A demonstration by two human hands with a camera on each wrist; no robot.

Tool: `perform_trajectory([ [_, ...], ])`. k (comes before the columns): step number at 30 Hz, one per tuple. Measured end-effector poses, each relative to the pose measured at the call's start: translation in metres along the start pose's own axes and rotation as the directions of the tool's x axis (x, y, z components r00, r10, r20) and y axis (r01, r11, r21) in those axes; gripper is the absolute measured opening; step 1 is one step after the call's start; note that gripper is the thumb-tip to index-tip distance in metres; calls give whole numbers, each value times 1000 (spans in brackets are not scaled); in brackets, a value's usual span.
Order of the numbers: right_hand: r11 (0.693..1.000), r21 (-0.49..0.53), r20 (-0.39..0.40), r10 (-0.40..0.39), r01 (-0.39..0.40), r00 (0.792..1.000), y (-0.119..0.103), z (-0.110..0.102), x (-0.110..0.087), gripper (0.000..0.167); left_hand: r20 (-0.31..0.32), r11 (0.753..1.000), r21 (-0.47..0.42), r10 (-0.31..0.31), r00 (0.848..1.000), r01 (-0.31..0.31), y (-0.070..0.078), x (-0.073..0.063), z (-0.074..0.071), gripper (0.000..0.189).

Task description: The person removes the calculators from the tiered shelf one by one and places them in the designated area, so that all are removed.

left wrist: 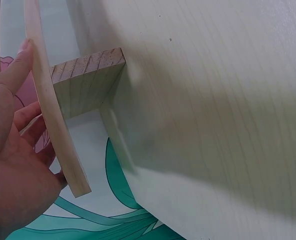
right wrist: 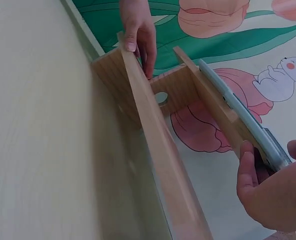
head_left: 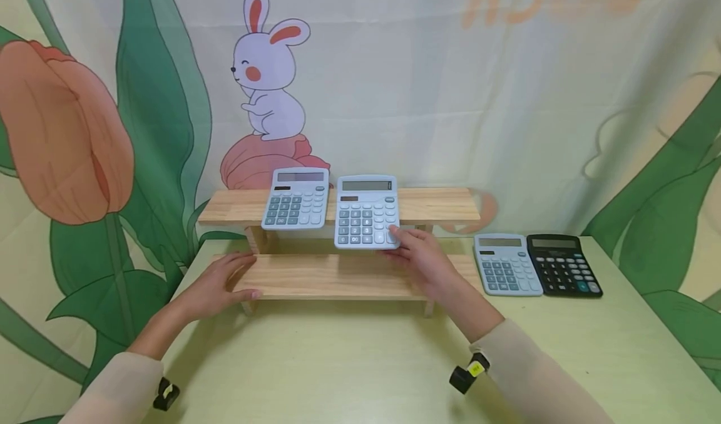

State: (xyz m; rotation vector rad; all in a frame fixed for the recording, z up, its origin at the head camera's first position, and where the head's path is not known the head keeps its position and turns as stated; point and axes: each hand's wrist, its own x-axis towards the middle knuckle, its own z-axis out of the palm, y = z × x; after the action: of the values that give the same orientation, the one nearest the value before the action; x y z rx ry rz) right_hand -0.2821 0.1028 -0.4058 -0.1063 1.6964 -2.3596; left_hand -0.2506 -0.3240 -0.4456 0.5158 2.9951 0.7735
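My right hand (head_left: 425, 264) pinches the lower right corner of a pale blue calculator (head_left: 366, 189), thumb on the keys side and fingers beneath. This calculator overlaps the upper board of a two-tier wooden shelf (head_left: 436, 206), and its display shows a 0. To its left, a matching calculator (head_left: 297, 198) leans on the same board. My left hand (head_left: 216, 286) grips the left end of the lower board (head_left: 332, 278), thumb at the front edge. In the left wrist view, the left fingers (left wrist: 32, 127) pass behind that board (left wrist: 55, 120).
Right of the shelf, another pale blue calculator (head_left: 507, 267) and a black calculator (head_left: 563, 267) lie side by side on the light green table (head_left: 338, 361). A curtain (head_left: 405, 86) printed with a rabbit and tulips hangs behind the shelf.
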Motion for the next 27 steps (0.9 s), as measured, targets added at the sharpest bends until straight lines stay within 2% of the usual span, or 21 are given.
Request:
perform_trajectory([
  [8,1000,21,-75,-13,15,997,-3,6,10,30,-15,1000,4,28,999,-28,-4,0,1,86],
  [14,990,-131,-33,-51,46,998,-10,-6,-4,32,-11,1000,3,29,1000,-29,-4,1,1,87],
  [21,959,-259,-7,-121,115,993,-31,-43,-32,38,-14,1000,3,28,999,-28,-5,1,1,87],
  [27,938,-325,-31,-136,118,990,-49,-88,-61,51,-19,1000,2,29,999,-29,-4,1,3,87],
])
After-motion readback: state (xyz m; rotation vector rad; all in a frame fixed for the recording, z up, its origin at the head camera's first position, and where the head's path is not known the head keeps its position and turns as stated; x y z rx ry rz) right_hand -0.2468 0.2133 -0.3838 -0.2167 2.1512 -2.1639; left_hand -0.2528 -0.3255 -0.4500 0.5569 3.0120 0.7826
